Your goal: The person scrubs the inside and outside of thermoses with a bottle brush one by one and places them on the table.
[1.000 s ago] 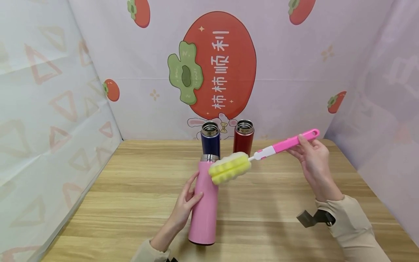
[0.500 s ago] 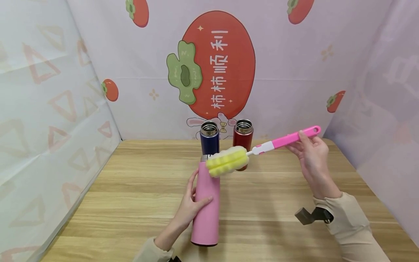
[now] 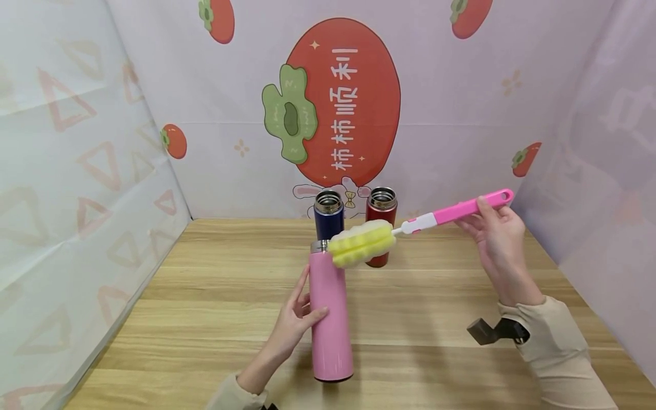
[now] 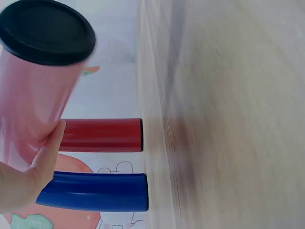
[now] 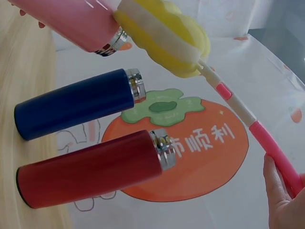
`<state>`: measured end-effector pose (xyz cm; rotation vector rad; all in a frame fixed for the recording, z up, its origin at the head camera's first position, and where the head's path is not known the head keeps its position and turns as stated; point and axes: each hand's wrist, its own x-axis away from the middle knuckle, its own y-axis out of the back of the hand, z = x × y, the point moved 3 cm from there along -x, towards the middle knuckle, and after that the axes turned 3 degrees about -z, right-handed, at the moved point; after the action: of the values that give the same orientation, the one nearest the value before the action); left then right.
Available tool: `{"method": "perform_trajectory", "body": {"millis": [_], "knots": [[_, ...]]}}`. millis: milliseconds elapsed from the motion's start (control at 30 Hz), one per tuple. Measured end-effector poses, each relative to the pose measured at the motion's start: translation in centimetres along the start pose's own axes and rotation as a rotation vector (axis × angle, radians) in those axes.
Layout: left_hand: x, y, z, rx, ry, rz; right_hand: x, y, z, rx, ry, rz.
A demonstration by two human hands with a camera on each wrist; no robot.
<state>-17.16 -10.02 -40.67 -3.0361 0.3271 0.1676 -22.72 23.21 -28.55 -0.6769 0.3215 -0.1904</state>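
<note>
While left hand [image 3: 294,319] grips pink bottle [image 3: 329,316], right hand [image 3: 494,236] holds brush [image 3: 389,236]; backdrop [image 3: 343,108] reads 柿柿顺利.

The tall pink glossy metal bottle [image 3: 329,319] in the left hand [image 3: 297,319] has a matt black base. The right hand [image 3: 499,239] holds a smooth pink plastic brush [image 3: 456,210] with porous yellow sponge [image 3: 361,244]. Below lies matt grained wooden table [image 3: 205,307].

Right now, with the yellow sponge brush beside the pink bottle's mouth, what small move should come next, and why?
Probably tip the yellow sponge brush head down over the open steel mouth of the pink steel bottle. The sponge sits beside the rim, not in it, the left hand grips the bottle, and the right hand holds the pink handle.
</note>
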Motion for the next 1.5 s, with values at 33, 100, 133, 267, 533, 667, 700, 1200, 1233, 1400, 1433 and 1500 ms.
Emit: {"method": "perform_trajectory", "body": {"millis": [33,100,133,267,533,667,700,1200,1233,1400,1433,1500], "knots": [[0.0,0.0,0.0,0.018,-0.002,0.009,-0.1,0.0,0.1,0.006,0.001,0.0],[-0.1,0.0,0.0,0.045,-0.007,0.019,-0.1,-0.1,0.1,0.012,0.0,0.008],[-0.1,0.1,-0.1,0.056,-0.01,0.022,-0.1,-0.2,0.2,0.01,-0.004,0.018],[-0.2,0.1,-0.2,0.089,-0.004,0.017,0.1,-0.3,0.1,-0.001,-0.034,0.062],[-0.5,0.3,-0.6,0.148,0.015,-0.008,0.5,0.1,-0.4,0.046,-0.113,0.111],[-0.6,0.3,-0.8,0.154,0.017,-0.011,0.8,0.4,-0.7,0.089,-0.158,0.145],[-0.7,0.3,-0.8,0.157,0.018,-0.013,0.8,0.4,-0.8,0.1,-0.167,0.157],[-1.1,0.3,-1.0,0.13,-0.013,-0.034,1.7,0.4,-2.2,0.163,-0.203,0.38],[-1.2,0.2,-1.0,0.131,-0.017,-0.034,1.8,0.4,-2.2,0.169,-0.205,0.39],[-1.3,0.1,-1.1,0.145,-0.025,-0.034,2.1,0.4,-2.6,0.238,-0.217,0.423],[-1.4,0.1,-1.2,0.15,-0.027,-0.035,2.2,0.4,-2.7,0.255,-0.218,0.431],[-1.4,0.1,-1.2,0.157,-0.027,-0.035,2.2,0.3,-2.8,0.286,-0.22,0.449]]}}
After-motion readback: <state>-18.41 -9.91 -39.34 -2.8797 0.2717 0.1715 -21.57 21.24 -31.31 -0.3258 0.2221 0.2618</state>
